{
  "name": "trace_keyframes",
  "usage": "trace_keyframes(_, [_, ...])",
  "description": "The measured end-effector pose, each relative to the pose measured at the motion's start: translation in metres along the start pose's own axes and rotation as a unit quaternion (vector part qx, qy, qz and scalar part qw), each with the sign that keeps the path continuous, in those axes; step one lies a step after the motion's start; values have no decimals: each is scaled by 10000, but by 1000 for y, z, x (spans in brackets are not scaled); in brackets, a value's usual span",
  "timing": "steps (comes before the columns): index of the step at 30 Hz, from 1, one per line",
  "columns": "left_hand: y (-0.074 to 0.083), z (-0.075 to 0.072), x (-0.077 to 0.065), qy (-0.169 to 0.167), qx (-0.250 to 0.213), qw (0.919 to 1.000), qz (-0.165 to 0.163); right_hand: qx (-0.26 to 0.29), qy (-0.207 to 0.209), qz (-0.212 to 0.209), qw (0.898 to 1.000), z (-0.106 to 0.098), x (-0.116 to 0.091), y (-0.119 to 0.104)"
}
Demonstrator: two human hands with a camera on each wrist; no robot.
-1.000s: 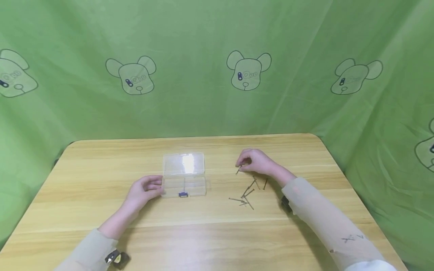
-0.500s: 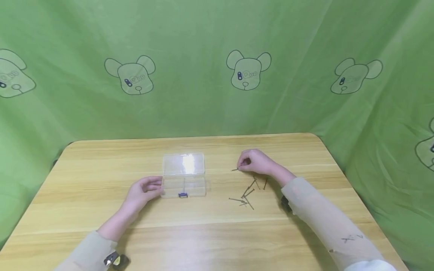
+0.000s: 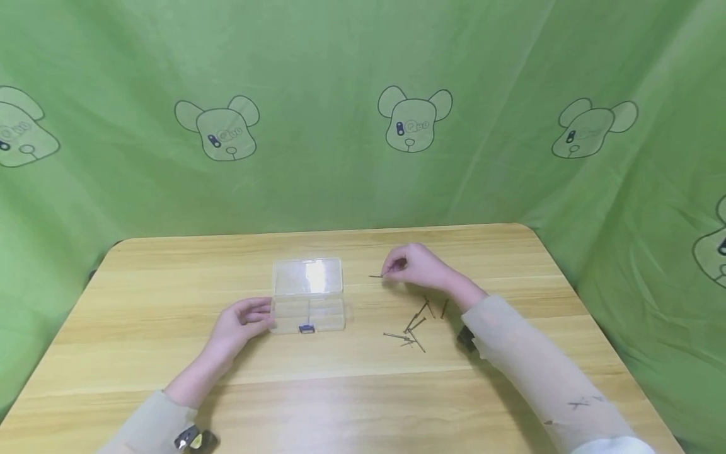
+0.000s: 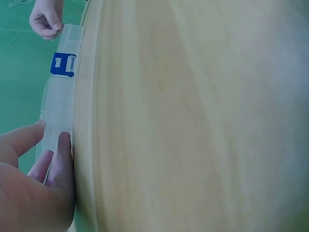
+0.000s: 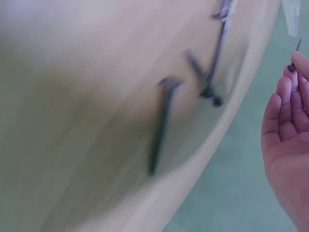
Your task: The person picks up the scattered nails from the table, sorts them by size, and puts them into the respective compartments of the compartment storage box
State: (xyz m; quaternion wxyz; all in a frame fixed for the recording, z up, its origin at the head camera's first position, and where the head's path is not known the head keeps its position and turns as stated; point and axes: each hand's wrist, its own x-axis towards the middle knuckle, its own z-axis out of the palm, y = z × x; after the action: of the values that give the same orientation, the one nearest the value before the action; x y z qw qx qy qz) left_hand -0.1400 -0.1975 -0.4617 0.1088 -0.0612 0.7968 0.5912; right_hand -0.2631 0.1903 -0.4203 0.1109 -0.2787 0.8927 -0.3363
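In the head view a clear plastic case point(image 3: 327, 325) lies with its lid point(image 3: 289, 277) tipped back and its blue latch point(image 3: 307, 328) facing me. My left hand point(image 3: 235, 325) rests its fingertips against the case's left end; in the left wrist view its fingers point(image 4: 62, 159) lie fairly straight along the wall. To the right of the case, my right hand point(image 3: 416, 266) pinches a thin dark screw point(image 3: 375, 276) between thumb and fingertips, its shaft pointing left. The right wrist view shows that screw's round head point(image 5: 291, 68) at the fingertips.
Several loose screws point(image 3: 416, 325) lie scattered on the wooden table point(image 3: 340, 403), in front of my right hand. One lone screw point(image 3: 444, 309) is near the right sleeve. A green curtain point(image 3: 317, 189) hangs behind the table's back edge.
My right hand has moved left and slightly away from me with the screw, which has turned from slanting down to nearly level. The left hand and the case have stayed in place.
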Motion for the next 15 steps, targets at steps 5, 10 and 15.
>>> trace_keyframes(5, [-1,0,0,-6,83,10000,35,109,-32,-5,9999,5,8,-16])
trace_keyframes(10, [-3,1,0,-6,35,10000,27,154,-73,-70,9998,14,16,-28])
trace_keyframes(15, [-3,2,1,59,-73,10000,-14,187,-110,-207,9996,22,26,-42])
